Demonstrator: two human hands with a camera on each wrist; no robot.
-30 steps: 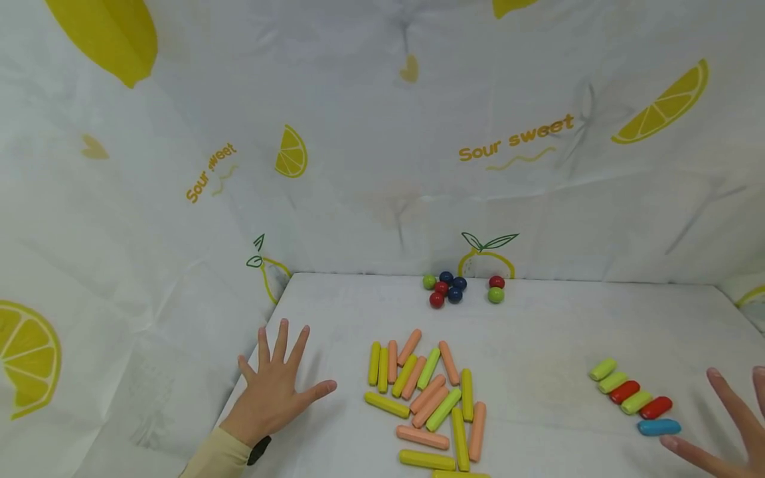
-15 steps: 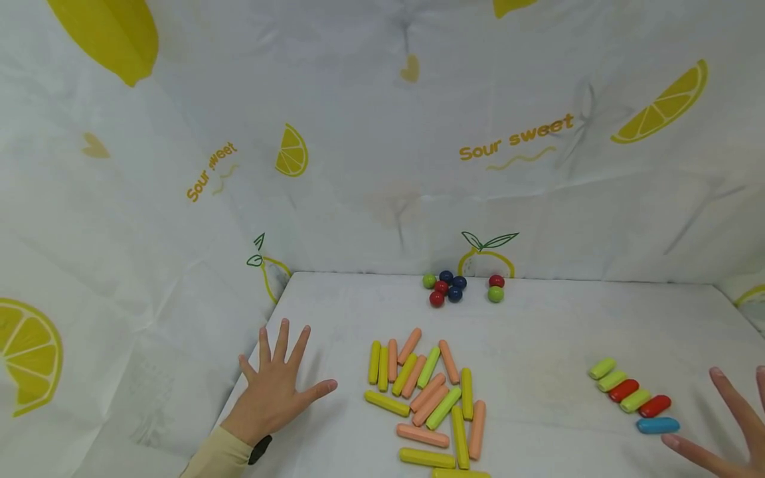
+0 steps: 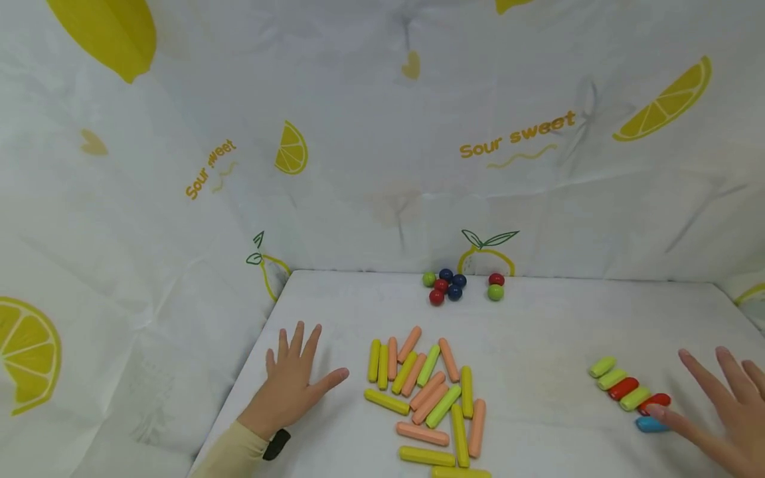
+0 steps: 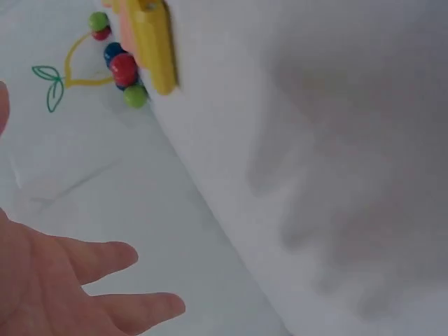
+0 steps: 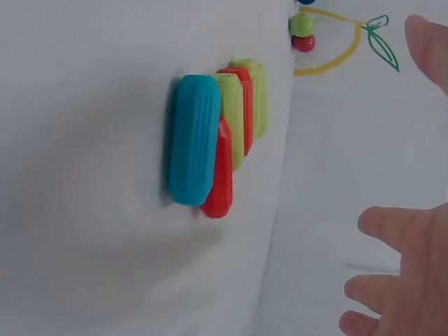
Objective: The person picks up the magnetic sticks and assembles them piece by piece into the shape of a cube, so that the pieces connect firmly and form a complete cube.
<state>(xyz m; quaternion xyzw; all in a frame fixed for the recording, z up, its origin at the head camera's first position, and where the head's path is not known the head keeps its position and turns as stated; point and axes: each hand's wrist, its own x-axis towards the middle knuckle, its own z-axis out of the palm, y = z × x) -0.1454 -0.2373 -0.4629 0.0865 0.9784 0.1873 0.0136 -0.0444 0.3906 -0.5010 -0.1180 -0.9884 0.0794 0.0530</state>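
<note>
Fingers spread, my left hand hovers over the table's left side, holding nothing. Beside it lies a loose cluster of long faceted sticks: yellow sticks, peach sticks and light green sticks. At the right edge my right hand is also spread and holds nothing. Its thumb partly covers a short blue stick and a red one in the head view. The right wrist view shows the blue stick apart from the hand, in a row with short red sticks and light green ones.
At the table's back edge sit small shiny balls: red balls, dark blue balls and green balls. A white lemon-print sheet rises behind the table and on its left.
My left hand has shifted slightly right. My right hand has moved left and further into view, its thumb now overlapping the blue stick. The sticks and balls stay put.
</note>
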